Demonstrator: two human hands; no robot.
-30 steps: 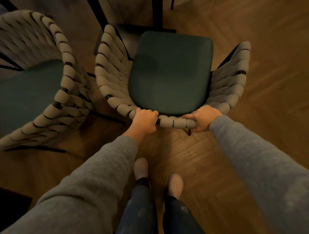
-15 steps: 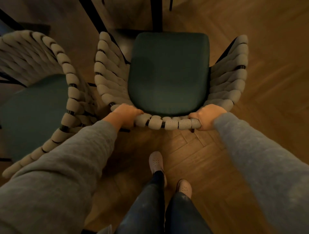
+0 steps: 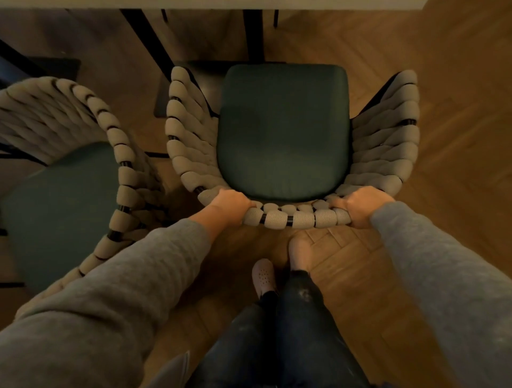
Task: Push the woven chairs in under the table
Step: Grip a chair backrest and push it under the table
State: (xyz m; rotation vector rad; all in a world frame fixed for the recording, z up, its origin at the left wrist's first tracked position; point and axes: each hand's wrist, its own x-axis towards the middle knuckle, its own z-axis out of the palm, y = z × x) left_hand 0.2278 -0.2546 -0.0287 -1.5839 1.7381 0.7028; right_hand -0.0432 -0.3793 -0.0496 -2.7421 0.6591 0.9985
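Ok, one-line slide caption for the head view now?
Left hand and right hand grip the back rim of the woven chair, green seat facing the table; a second chair stands left.

Woven chair [image 3: 388,133] held by its back, facing the table [image 3: 210,3].
The left hand [image 3: 230,206] and right hand [image 3: 361,205] curl over the rope-wrapped top rail [image 3: 279,220], one at each end. The green seat cushion [image 3: 282,130] points toward the pale table edge. A second woven chair [image 3: 123,171] stands just beside it on the left, angled, on the herringbone wood floor [image 3: 457,83].
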